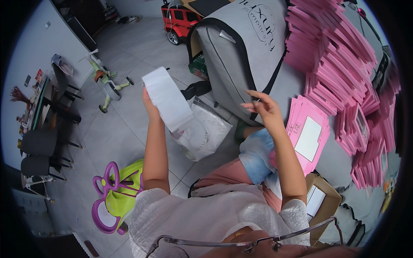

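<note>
My left hand [150, 105] is closed around the edge of a stack of white rectangular sheets [170, 101], held up over the floor. Whether these are paper or thin bags I cannot tell. Just beyond and below the stack lies a crumpled clear plastic bag [208, 135] with pale contents. My right hand [266, 111] is raised in front of the grey sofa, its fingers bent and apart, with nothing visible in them. Close to the right forearm rests a small pile of flat pink cardboard pieces [320, 124] with a pale window on the top one.
Many pink pieces [344, 64] are stacked along the grey sofa [228, 64]. An open cardboard box [329, 206] stands by my right side. A green and purple ride-on toy [122, 202], a small tricycle [107, 81] and a red toy car [178, 21] stand on the tiled floor.
</note>
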The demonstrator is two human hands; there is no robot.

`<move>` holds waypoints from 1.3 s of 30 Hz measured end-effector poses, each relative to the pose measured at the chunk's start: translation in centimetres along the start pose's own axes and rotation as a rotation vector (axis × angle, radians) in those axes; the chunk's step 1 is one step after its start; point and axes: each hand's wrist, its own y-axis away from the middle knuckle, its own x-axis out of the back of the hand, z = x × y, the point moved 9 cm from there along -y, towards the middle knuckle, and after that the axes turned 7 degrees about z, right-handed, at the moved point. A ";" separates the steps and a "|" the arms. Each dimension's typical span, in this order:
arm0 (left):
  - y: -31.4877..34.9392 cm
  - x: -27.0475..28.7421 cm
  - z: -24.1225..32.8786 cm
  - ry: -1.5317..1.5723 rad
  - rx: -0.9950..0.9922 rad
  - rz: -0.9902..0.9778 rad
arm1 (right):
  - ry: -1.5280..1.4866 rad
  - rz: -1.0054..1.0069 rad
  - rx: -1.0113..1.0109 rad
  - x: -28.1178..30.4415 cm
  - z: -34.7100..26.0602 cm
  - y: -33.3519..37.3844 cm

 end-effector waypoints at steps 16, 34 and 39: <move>-1.9 16.6 -10.8 -1.067 -0.453 0.475 | -0.072 0.468 -0.133 12.2 6.4 13.2; 3.2 14.2 -20.0 -1.230 0.069 -0.154 | 0.260 1.017 0.018 20.9 2.2 23.8; 11.0 -3.5 -17.3 -0.596 0.121 -0.337 | 0.734 1.239 -0.012 27.0 3.4 27.3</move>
